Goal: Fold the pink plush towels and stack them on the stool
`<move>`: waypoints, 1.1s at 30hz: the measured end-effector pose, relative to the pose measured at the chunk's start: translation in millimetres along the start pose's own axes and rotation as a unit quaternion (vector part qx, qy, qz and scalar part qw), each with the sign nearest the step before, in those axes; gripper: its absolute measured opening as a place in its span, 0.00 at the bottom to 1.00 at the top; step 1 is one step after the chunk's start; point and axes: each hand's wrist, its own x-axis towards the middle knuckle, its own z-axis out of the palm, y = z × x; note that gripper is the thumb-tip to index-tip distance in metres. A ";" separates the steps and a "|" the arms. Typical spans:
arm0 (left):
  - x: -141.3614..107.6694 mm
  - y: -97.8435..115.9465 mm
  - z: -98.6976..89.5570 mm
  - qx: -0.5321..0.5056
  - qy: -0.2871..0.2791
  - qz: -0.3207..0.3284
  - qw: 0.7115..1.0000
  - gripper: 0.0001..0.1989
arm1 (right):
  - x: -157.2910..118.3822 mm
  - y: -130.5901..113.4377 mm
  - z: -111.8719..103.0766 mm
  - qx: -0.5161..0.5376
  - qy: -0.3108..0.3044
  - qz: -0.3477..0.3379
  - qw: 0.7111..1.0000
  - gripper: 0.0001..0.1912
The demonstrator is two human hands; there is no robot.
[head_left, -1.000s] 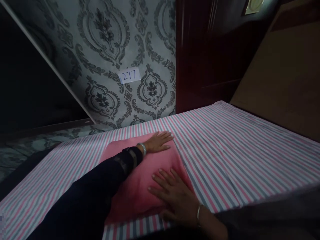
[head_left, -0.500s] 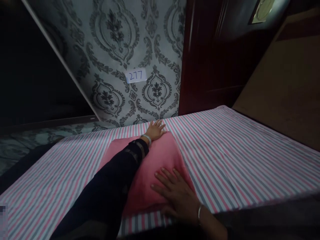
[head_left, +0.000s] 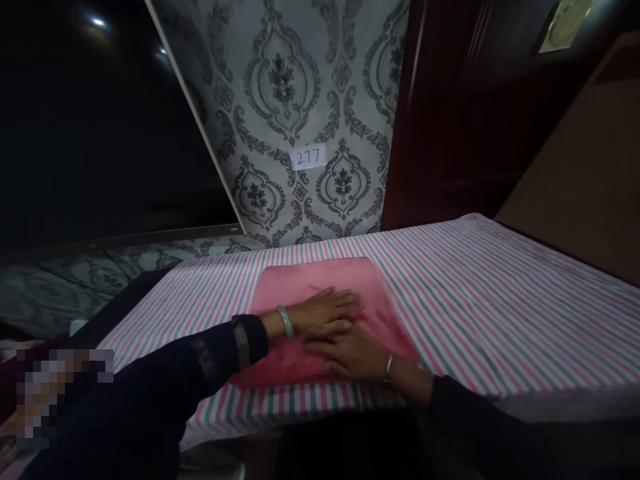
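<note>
Landmark: pink cloth (head_left: 317, 280). Patterned wall (head_left: 285, 127) stood beyond it; dark panel (head_left: 110, 140) stood beyond and to its left, dark red panel (head_left: 445, 133) beyond and to its right. Striped cloth (head_left: 465, 307) lay under and around it, showing on all sides, and probably served as a flat bed. The pink cloth itself lay spread out; whether in one layer or folded, could not tell.

Left hand (head_left: 325, 315) lay palm down on the middle of the pink cloth, fingers extended and fairly close together, pinching nothing visible. Right hand (head_left: 356, 353) lay on its nearer part, palm down, fingers slightly spread, also without a visible pinch. Judged: flat palms suited broad, even contact and kept the fabric from bunching. Fingertips blurred; could not tell whether the hands touched.

Label (head_left: 308, 157), marked 277, was on the wall beyond the pink cloth.

Count: 1 pink cloth, 1 striped cloth, 2 hands, 1 label, 2 wrist bands: pale bangle (head_left: 285, 322) at left, thin bracelet (head_left: 389, 368) at right.
</note>
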 end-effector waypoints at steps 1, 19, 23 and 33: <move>-0.3 -9.7 2.7 0.020 -0.001 -0.003 1.000 0.31 | 2.6 2.8 5.8 -0.010 -0.013 -0.008 1.000 0.27; 59.4 -161.4 2.3 -0.023 0.086 -0.192 0.977 0.30 | -3.5 11.7 13.1 0.050 -0.081 0.029 0.995 0.31; 51.6 -148.7 -8.3 0.089 0.135 -0.242 0.957 0.28 | -2.7 11.5 16.1 0.027 -0.079 0.033 0.996 0.29; -26.1 -35.8 -15.0 -0.007 0.021 -0.055 0.998 0.31 | 25.5 -14.6 -4.6 0.042 -0.079 0.009 0.996 0.29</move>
